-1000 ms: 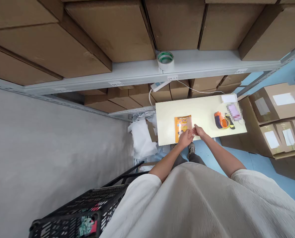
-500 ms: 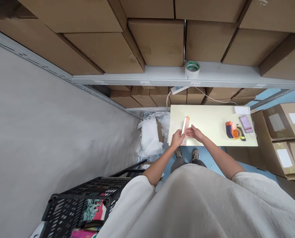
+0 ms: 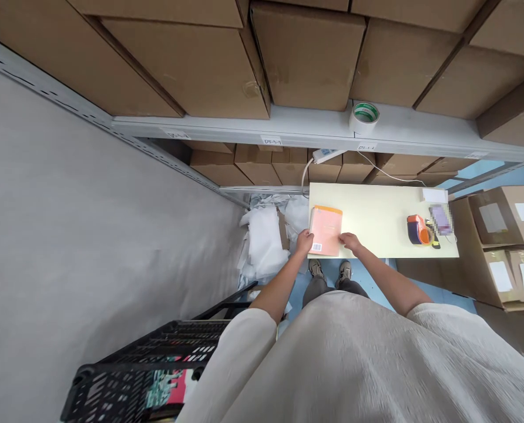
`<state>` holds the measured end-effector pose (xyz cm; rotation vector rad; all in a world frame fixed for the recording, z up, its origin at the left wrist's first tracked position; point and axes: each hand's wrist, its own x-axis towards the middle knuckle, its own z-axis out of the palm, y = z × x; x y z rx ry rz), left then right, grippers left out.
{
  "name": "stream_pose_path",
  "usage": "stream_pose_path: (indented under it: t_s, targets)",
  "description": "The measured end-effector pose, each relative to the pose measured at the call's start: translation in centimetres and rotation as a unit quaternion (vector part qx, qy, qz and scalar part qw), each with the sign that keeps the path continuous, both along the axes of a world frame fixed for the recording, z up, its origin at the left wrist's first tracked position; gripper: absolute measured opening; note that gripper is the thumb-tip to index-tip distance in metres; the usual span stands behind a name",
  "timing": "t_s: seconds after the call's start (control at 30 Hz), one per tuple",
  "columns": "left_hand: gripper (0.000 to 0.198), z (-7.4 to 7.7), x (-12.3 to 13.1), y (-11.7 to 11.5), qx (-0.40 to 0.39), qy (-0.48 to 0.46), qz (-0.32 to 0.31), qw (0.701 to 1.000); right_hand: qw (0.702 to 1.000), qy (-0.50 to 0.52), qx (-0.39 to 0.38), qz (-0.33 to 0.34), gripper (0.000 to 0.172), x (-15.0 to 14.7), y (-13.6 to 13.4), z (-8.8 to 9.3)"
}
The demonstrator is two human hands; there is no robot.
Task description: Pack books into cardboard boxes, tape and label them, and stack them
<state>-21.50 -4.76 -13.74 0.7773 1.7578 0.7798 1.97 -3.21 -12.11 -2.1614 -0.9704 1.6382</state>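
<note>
1. Resting flat on the pale surface, near its left end and close to the near edge, is the thin orange book. It lies back cover up, with a small barcode patch at its near left corner.
2. The left hand touches the book's near left edge, and the right hand touches its near right corner, so the book sits between them.
3. Both grips look narrow, with fingers curled against the cover's edges. The view is too small to tell whether either grip is pinching the book or only steadying it.
4. Judging by this, the step in hand is squaring or setting the book down on the surface rather than carrying it.
5. Any further move with the book would call for a firm pinch on both near corners, since the cover is thin and would flex if held by one side.
6. An orange tape dispenser and a blurred phone lie well apart from the book, at the right end of the surface.
7. A tape roll sits on the shelf below stacked cardboard boxes. White packing wrap lies on the floor to the left, and a black crate stands beside the person.
</note>
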Motion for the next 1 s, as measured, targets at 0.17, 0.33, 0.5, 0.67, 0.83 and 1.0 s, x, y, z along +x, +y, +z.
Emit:
stream_pose_path:
  t_s: [0.17, 0.33, 0.5, 0.67, 0.83, 1.0]
  targets:
    - [0.011, -1.3, 1.1, 0.2, -0.055, 0.026, -0.064, 0.996, 0.998, -0.058, 0.011, -0.011, 0.020, 0.8, 0.0, -1.0]
    - [0.012, -1.9, 2.8, 0.5, -0.092, 0.057, -0.119, 0.987, 0.995, -0.094, 0.017, -0.023, 0.022, 2.6, 0.0, -1.3]
    - [0.013, -1.9, 4.7, 0.9, -0.111, 0.077, -0.148, 0.980, 0.992, -0.119, 0.024, -0.042, 0.024, 4.1, -0.1, -1.4]
    - [0.013, -1.5, 7.3, 2.0, -0.117, 0.096, -0.139, 0.979, 0.989, -0.128, 0.033, -0.069, 0.022, 6.0, 0.3, -1.1]
    - [0.019, -1.0, 9.8, 3.2, -0.106, 0.106, -0.116, 0.982, 0.990, -0.109, 0.043, -0.084, 0.022, 8.7, 1.6, -0.5]
    - [0.014, -0.5, 11.9, 4.0, -0.093, 0.115, -0.120, 0.982, 0.992, -0.078, 0.050, -0.086, 0.027, 11.3, 2.7, -0.3]
